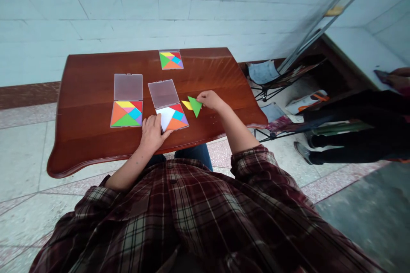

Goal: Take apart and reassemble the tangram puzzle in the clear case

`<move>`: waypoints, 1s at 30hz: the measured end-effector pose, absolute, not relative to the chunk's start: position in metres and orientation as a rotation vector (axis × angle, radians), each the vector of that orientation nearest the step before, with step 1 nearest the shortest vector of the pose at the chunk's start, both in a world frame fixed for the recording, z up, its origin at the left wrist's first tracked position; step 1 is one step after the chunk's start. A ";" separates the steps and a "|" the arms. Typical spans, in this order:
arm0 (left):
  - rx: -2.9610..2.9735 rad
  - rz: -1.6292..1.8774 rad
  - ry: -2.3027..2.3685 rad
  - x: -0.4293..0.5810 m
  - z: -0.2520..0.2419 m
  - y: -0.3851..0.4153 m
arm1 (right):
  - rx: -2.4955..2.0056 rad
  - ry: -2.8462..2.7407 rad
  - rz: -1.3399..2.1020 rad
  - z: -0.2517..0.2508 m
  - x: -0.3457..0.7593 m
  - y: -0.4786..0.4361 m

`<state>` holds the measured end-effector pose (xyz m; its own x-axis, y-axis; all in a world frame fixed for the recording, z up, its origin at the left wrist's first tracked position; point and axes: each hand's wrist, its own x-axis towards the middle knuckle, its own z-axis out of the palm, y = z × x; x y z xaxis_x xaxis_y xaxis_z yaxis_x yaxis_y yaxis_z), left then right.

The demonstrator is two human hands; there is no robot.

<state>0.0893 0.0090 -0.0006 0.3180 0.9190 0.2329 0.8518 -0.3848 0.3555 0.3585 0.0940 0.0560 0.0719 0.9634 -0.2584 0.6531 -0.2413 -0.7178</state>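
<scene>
My left hand (153, 133) lies flat with fingers stretched on the near left corner of an open tangram tray (173, 117), which shows a bare white gap among its coloured pieces. My right hand (209, 99) pinches a green triangle (195, 105) just right of that tray, over the table. A yellow piece (186, 104) lies on the table beside the green one. The tray's clear lid (163, 93) lies open behind it.
A full tangram tray (126, 114) with its open lid (128, 86) lies to the left on the brown wooden table (96, 145). A third closed tangram (171, 59) sits at the far edge. Folding racks and papers (282, 94) stand on the floor at right, beside another person's legs (352, 145).
</scene>
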 end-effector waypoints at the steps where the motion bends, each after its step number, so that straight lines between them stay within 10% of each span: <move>1: 2.416 0.599 1.636 0.089 0.000 0.009 | -1.987 -1.670 0.969 0.053 0.361 0.093; 8: 2.446 0.591 1.637 0.089 -0.001 0.008 | -2.118 -2.054 0.427 0.048 0.332 0.081; 15: 2.456 0.572 1.605 0.089 0.003 0.008 | -1.271 -2.710 0.881 0.052 0.293 0.068; 30: 2.502 0.538 1.603 0.090 0.007 0.008 | -1.300 -2.871 1.046 0.065 0.270 0.090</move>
<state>0.0900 0.0075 0.0068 0.3752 0.8981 0.2295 0.8549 -0.4309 0.2888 0.2703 0.0904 0.0646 -0.6797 0.6155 -0.3989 0.7278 0.4988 -0.4706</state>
